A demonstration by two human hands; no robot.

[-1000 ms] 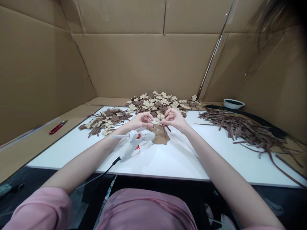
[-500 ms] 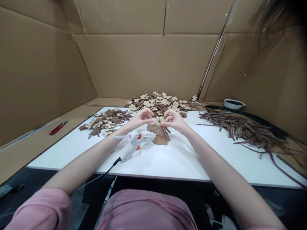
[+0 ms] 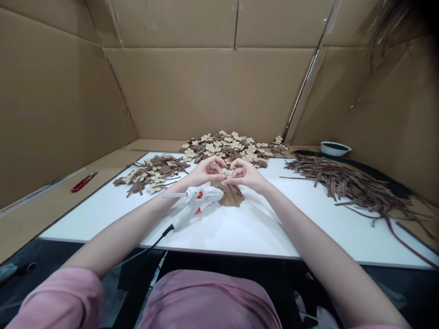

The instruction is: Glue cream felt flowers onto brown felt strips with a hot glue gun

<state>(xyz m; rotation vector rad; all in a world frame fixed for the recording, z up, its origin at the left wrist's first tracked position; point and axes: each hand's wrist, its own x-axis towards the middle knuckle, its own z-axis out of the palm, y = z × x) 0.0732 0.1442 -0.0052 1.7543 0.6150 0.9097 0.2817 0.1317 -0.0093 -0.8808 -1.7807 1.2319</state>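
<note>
Between my hands is a small cream fabric flower (image 3: 226,174) with thin brown strips hanging below it. My left hand (image 3: 207,171) pinches the flower's left side with thumb and fingers. My right hand (image 3: 247,176) pinches its right side, near the top of the strips. Directly beneath lies a brown, stained scrap (image 3: 232,199) on the white board. A white hot glue gun (image 3: 196,201) with an orange trigger rests just left of the scrap, its glue stick sticking out to the left and its nozzle facing the scrap.
A heap of cream and brown flowers (image 3: 228,148) lies at the back, with a smaller pile of stemmed flowers (image 3: 154,173) at left. Brown strips (image 3: 343,183) are piled on the right near a white bowl (image 3: 335,148). A red cutter (image 3: 84,182) lies far left. Cardboard walls (image 3: 202,91) surround the board.
My left hand has moved right and now meets the flower, which my right hand was holding before. The strips have swung to hang over the brown scrap.
</note>
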